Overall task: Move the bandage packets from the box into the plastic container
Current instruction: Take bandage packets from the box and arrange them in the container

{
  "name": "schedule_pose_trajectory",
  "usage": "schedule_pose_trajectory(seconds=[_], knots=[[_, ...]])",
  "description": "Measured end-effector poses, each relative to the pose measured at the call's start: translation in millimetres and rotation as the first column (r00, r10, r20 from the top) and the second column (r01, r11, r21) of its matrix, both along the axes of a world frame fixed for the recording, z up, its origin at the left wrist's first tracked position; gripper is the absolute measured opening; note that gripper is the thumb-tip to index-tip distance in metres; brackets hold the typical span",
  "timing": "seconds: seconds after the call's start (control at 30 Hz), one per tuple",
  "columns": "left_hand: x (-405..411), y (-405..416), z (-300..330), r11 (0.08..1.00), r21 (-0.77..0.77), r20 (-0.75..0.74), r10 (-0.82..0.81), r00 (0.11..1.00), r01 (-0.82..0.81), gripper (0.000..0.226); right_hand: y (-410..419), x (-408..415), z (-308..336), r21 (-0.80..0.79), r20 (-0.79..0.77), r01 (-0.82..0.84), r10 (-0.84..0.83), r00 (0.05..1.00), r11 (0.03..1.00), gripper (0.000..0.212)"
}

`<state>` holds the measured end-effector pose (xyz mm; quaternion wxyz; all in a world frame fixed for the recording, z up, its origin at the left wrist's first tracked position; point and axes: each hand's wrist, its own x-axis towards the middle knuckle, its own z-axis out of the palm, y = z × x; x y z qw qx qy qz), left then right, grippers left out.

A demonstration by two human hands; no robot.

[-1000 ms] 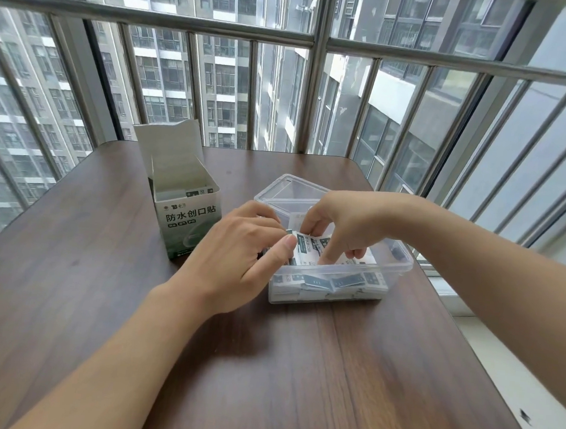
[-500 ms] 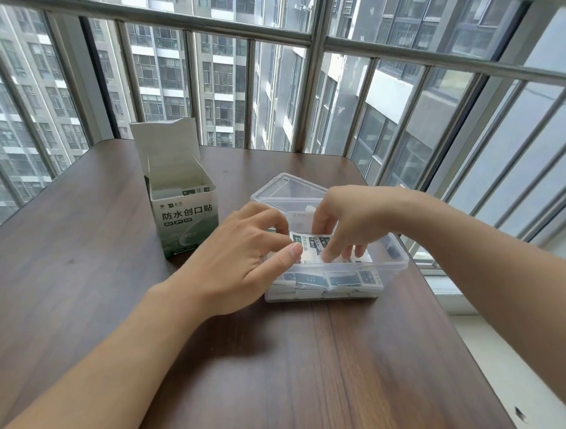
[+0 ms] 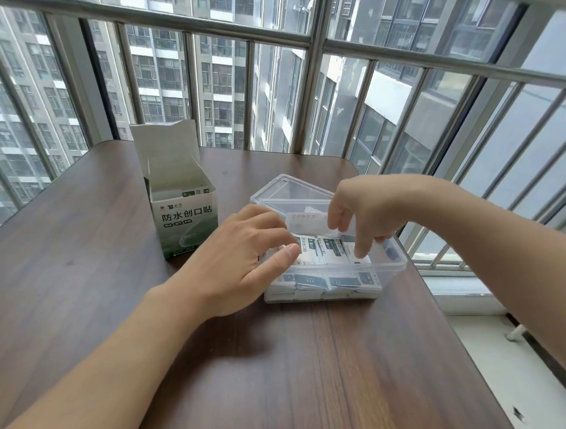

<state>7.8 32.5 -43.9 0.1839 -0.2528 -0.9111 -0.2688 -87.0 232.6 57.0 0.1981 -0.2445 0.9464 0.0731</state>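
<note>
While the left hand (image 3: 237, 254) rests relaxed against the plastic container (image 3: 388, 273), grip loose and holding nothing, the right hand (image 3: 359, 217) pinches one blurred packet (image 3: 304, 221) above it. Most bandage packets (image 3: 326, 255) already lie inside; a few show in the box (image 3: 183, 220) on the worktop (image 3: 263, 365). Step: placing. Next, probably: drop packet, reach for box.

dark wood table (image 3: 295, 384); open box (image 3: 182, 213), clear plastic container (image 3: 396, 267)

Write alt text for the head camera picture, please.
Two hands reach into a clear plastic container of bandage packets on a wooden table; the left hand is at its near corner, the right hand above. An open box stands left.
</note>
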Motion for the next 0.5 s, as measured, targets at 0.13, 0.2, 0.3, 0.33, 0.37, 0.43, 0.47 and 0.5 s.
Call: schedule_pose_trajectory(seconds=[0.13, 0.2, 0.3, 0.33, 0.37, 0.43, 0.47, 0.5], knots=[[1, 0, -1, 1.0, -0.004, -0.011, -0.001, 1.0, 0.001, 0.054, -5, -2, -16, 0.106, -0.031, -0.098, 0.102, 0.994, 0.989, 0.062], [1, 0, -1, 1.0, -0.001, -0.013, 0.0, 1.0, 0.0, 0.054, -5, -5, -20, 0.113, -0.019, -0.12, 0.123, 0.992, 0.986, 0.055], [0, 0, -2, 1.0, -0.004, -0.017, 0.002, 1.0, -0.002, 0.053, -4, -9, -23, 0.115, -0.022, -0.129, 0.133, 0.991, 0.985, 0.05], [0, 0, -2, 1.0, -0.004, -0.017, 0.002, 1.0, -0.002, 0.053, -5, -10, -23, 0.11, -0.019, -0.128, 0.131, 0.991, 0.986, 0.049], [0, 0, -2, 1.0, -0.002, -0.017, 0.003, 1.0, -0.003, 0.052, -5, -10, -24, 0.103, -0.014, -0.129, 0.131, 0.991, 0.986, 0.047], [0, 0, -2, 1.0, 0.002, -0.015, 0.003, 1.0, -0.003, 0.052, -6, -10, -24, 0.098, 0.003, -0.131, 0.131, 0.991, 0.987, 0.044], [0, 0, -3, 1.0, 0.002, -0.015, 0.002, 1.0, -0.002, 0.052, -6, -9, -23, 0.095, 0.007, -0.128, 0.128, 0.992, 0.987, 0.044], [0, 0, -3, 1.0, 0.003, -0.014, -0.001, 1.0, 0.001, 0.052, -6, -9, -23, 0.09, 0.01, -0.122, 0.122, 0.992, 0.988, 0.044]])
